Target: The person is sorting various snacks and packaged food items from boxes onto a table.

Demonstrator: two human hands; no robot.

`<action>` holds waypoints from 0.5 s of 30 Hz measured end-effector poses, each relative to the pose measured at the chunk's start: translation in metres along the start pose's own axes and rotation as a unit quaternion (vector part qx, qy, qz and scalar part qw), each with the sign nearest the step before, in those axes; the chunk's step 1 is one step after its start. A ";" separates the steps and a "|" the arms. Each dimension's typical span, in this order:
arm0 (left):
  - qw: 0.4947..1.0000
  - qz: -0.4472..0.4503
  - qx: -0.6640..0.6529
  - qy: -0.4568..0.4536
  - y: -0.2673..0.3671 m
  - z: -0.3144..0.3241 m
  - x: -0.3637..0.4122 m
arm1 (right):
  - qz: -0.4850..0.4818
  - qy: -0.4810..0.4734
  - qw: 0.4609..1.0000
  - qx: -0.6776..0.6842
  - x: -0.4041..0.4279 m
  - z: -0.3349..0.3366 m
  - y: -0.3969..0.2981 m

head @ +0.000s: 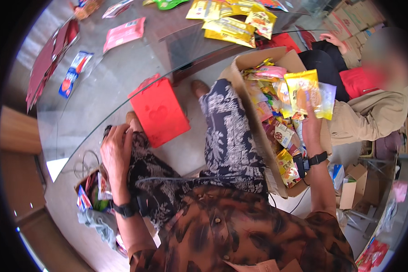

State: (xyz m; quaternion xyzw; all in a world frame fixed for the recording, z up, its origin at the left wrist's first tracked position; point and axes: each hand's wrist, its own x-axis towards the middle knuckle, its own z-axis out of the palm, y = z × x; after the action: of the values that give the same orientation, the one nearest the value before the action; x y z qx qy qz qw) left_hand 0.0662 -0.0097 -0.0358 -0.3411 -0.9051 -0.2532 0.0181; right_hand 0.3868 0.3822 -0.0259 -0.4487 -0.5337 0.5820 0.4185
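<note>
Over the cardboard box (238, 91) on my right, my right hand (312, 131) grips a yellow snack packet (303, 89). A paler yellow and lilac packet (327, 97) shows just behind it; whether my fingers hold that one too I cannot tell. Below lie many mixed snack packets, among them a pink one (272, 71), a brown one (287, 134) and a yellow one (287, 166). My left hand (116, 148) is by my left knee, back upward and fingers curled; its palm is hidden.
A glass tabletop (132, 73) ahead carries yellow packets (229, 30), a pink packet (125, 33) and a blue packet (75, 73). A red bag (161, 112) stands between my feet. A person in beige trousers (367, 115) sits close beyond the box. An open carton (353, 187) lies right.
</note>
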 end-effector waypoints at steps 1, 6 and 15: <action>1.000 -0.006 -0.008 0.000 -0.001 -0.001 -0.001 | 0.006 -0.044 0.998 0.041 -0.004 0.013 -0.010; 0.980 -0.069 -0.188 -0.019 0.008 -0.006 -0.012 | 0.040 -0.217 0.954 0.200 -0.031 0.083 -0.031; 0.752 -0.117 -0.645 -0.064 0.035 0.017 -0.033 | 0.239 -0.470 0.826 0.199 -0.104 0.180 0.010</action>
State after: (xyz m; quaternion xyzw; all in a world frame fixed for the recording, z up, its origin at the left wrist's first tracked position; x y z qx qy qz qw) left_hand 0.1155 0.0006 -0.0421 -0.1788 -0.5585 -0.7546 -0.2944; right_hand 0.2383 0.2369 -0.0227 -0.1416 -0.4144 0.8979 0.0446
